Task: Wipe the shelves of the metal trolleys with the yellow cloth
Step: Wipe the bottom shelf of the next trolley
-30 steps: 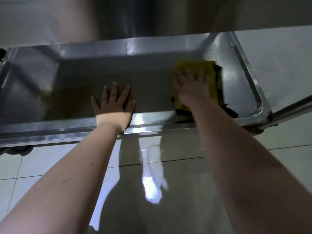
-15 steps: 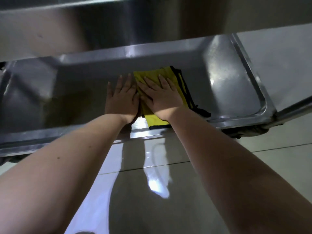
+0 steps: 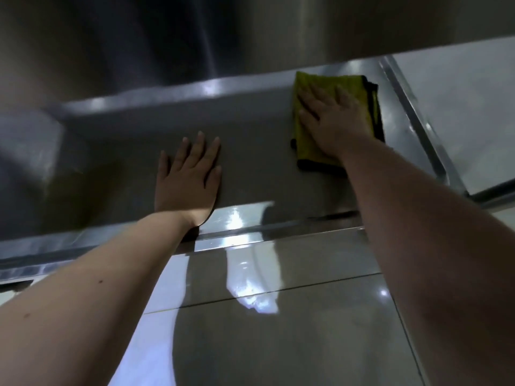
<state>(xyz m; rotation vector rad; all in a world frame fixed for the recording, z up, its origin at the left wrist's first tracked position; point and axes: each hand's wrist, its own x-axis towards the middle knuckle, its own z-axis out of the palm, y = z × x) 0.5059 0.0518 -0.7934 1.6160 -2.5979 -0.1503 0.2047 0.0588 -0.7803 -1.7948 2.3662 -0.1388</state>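
Observation:
The trolley's bottom metal shelf (image 3: 259,140) is a shallow steel tray low above the floor. A folded yellow cloth (image 3: 351,84) with a dark edge lies on its far right part. My right hand (image 3: 331,118) presses flat on the cloth with straight, spread fingers. My left hand (image 3: 189,176) rests flat on the bare shelf near the front rim, fingers straight, holding nothing. The two hands are well apart.
An upper shelf (image 3: 195,37) overhangs the tray and shades its back. The raised right rim (image 3: 412,118) stands close to the cloth. A trolley leg bar (image 3: 493,195) juts out at the right. Glossy floor tiles (image 3: 278,330) lie in front.
My right hand has slid the cloth from beside my left hand out to the right and further back on the shelf. My left hand has stayed flat near the front rim.

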